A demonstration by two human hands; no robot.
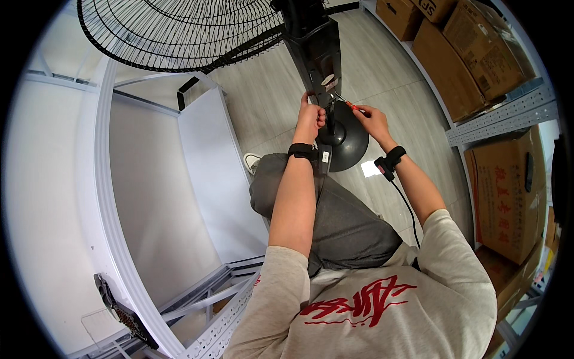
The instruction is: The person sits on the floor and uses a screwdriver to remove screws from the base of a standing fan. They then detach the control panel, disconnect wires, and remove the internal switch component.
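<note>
A large black pedestal fan stands in front of me: its wire grille (179,36) fills the upper left, and its tall column housing (314,57) leads down to a round base (353,140) on the floor. Against the lower end of the housing, my left hand (311,119) is closed, one finger pointing up along the edge; its hold is partly hidden. My right hand (374,124) pinches a screwdriver (351,106) by its red-orange handle. The thin shaft points at the housing's lower end, near my left hand. Whether the tip sits in a screw is too small to tell.
White metal shelving (206,149) rises on the left. Cardboard boxes (445,69) fill the rack on the right, with a larger box (508,191) lower down. A black cable (409,206) hangs from the strap on my right wrist. My bent leg (353,221) is close below the base.
</note>
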